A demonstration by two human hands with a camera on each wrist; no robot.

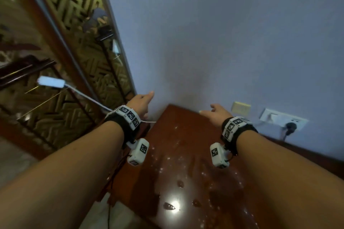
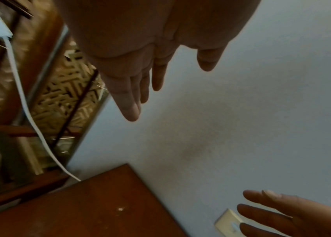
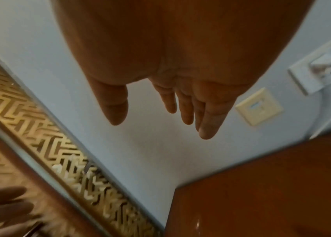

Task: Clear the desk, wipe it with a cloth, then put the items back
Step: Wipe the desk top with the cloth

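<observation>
The counter (image 1: 186,154) was a glossy red-brown top, its near part spotted with pale flecks and a bright lamp glare. I could see no cloth and no items anywhere on the counter.

Both forearms reached out above the counter, each with a black wrist strap carrying white marker blocks. The left hand (image 1: 140,101) hung past the counter's far left corner; its fingers (image 2: 127,102) were straight and pressed close together, the thumb set apart, and they held nothing. The right hand (image 1: 216,114) hovered over the counter's far end, its fingers (image 3: 205,118) straight too, lightly fanned, the thumb off to one side, and empty.

Beyond the counter rose a pale blue wall (image 1: 223,33). On the wall, right of the counter's far edge, sat a cream plate (image 1: 240,107), then a white socket (image 1: 283,119) with a black plug (image 1: 290,127) in it. Left of the counter stood a wood-framed mirror (image 1: 65,72) showing a gold zigzag pattern. A white cable (image 1: 87,96) ran from the counter's far left corner up to a white power strip (image 1: 50,82) further left.
</observation>
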